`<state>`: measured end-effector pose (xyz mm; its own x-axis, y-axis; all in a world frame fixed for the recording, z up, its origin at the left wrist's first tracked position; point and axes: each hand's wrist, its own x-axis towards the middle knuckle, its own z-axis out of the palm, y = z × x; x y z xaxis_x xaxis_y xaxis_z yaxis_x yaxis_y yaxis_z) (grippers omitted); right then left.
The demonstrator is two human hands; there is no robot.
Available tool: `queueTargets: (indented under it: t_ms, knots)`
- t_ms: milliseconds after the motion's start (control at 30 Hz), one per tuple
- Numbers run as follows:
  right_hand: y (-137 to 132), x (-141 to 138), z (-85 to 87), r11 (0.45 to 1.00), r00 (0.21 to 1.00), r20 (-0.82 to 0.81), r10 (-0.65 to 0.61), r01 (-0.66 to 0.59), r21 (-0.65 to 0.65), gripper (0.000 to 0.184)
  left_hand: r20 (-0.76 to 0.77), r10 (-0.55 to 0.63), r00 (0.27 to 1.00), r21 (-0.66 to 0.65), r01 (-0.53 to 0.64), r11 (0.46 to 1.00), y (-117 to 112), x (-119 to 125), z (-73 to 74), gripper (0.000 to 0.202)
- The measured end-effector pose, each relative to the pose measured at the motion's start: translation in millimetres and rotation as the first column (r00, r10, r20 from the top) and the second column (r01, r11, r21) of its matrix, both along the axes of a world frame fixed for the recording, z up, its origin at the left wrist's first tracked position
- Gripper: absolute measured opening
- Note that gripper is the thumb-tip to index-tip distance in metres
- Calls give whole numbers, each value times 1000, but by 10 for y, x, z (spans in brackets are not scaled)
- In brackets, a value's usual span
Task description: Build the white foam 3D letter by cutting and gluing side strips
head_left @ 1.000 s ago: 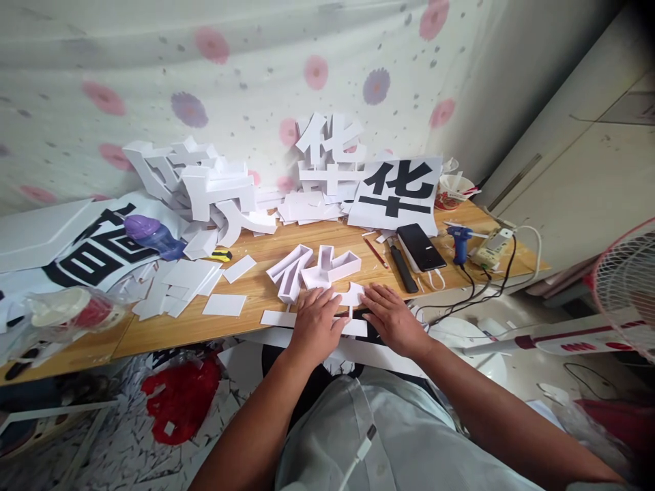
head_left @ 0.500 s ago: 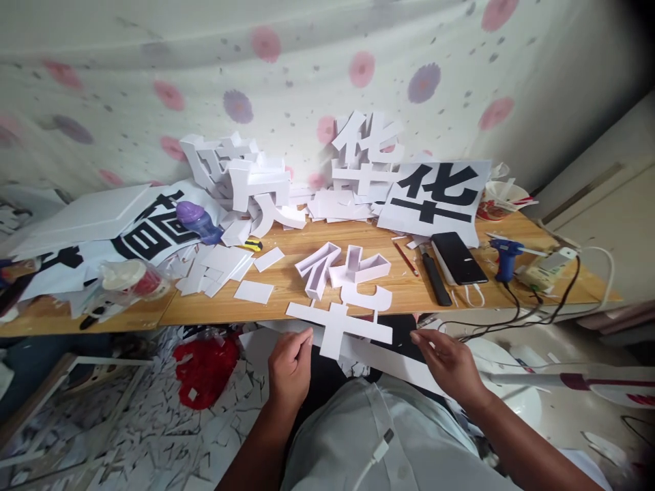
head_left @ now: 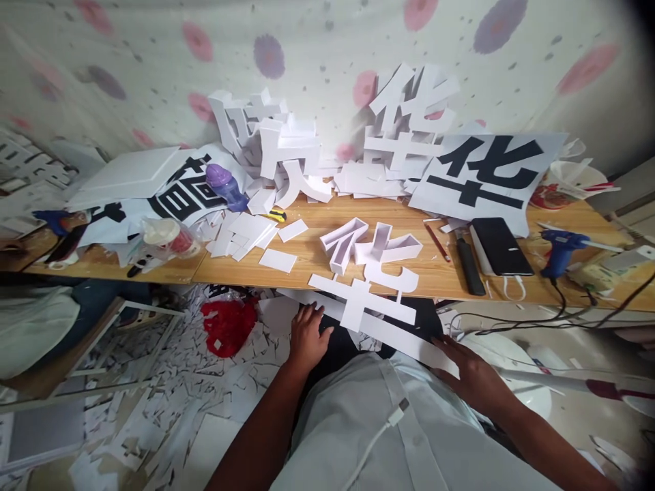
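My left hand (head_left: 310,335) is open, its fingers spread and fingertips by the edge of a long white foam-board strip (head_left: 396,334) across my lap. At the strip's right end, my right hand (head_left: 471,372) has its fingers stretched out over it; I cannot tell how firmly either hand touches it. Above the strip, a flat white cut-out character (head_left: 361,300) overhangs the table's front edge. White walls stand on its upper part, forming open box-like strokes (head_left: 345,243) on the left and a second walled stroke (head_left: 389,245) on the right.
On the table (head_left: 307,262) lie cut white pieces (head_left: 277,260), a yellow cutter (head_left: 277,215), a pencil (head_left: 437,242), a black phone (head_left: 501,245) and a blue glue gun (head_left: 560,251) with cables. Finished white letters (head_left: 291,146) and a printed character sheet (head_left: 486,174) stand behind. Scraps and a red bag (head_left: 228,326) litter the floor.
Both hands have gone from pinched fingers to stretched-out ones and lowered toward the strip on my lap. The head view has tilted down and turned left, shifting the table scene up and right.
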<state>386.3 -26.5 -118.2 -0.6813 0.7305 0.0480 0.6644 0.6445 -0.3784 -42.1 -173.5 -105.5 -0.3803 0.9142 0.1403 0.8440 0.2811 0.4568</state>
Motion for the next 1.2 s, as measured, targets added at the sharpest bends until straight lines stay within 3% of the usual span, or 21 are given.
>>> queueTargets:
  t_ms: [67,133,233,333,467,567,667,733,800,900,1033,1200]
  knots:
    - [-29,53,-89,1000,999,38,25,-24,-15,64,-13,-77,997,-116,75,990,138,-12,-37,77]
    - [-52,90,-157,999,997,68,32,-32,-12,71,-7,-162,987,-189,158,969,284,-19,-43,87]
    - [-52,153,-214,999,995,95,40,-36,-39,77,-5,-245,969,-258,236,937,409,-44,4,71]
    - [-27,235,-242,994,997,72,37,-29,-102,79,31,-247,968,-328,243,913,325,-72,94,50]
    - [-15,331,-317,990,1000,-5,-22,21,-140,78,133,-248,959,-347,280,895,-1,-87,190,55]
    - [-7,372,-386,990,999,-36,-40,35,-140,75,129,-237,963,-209,260,943,-174,-141,253,48]
    - [20,357,-378,993,1000,-10,-17,15,-120,71,79,-103,992,107,94,990,-156,-332,417,19]
    - [36,298,-309,994,999,32,12,-9,-110,67,5,52,999,324,-51,945,-40,-550,598,27]
    - [38,201,-210,994,996,76,42,-34,-103,62,-97,136,986,385,-89,919,131,-808,793,32]
    - [18,37,-85,994,994,85,71,-64,-84,57,-255,108,961,201,-57,978,405,-1160,1003,45]
    - [-40,-74,-14,995,995,-21,97,-97,-32,53,-333,14,943,-69,-39,997,602,-1379,1073,55]
    - [-132,16,70,996,991,-119,66,-59,61,40,-401,-29,916,-49,10,999,458,-1300,1025,61]
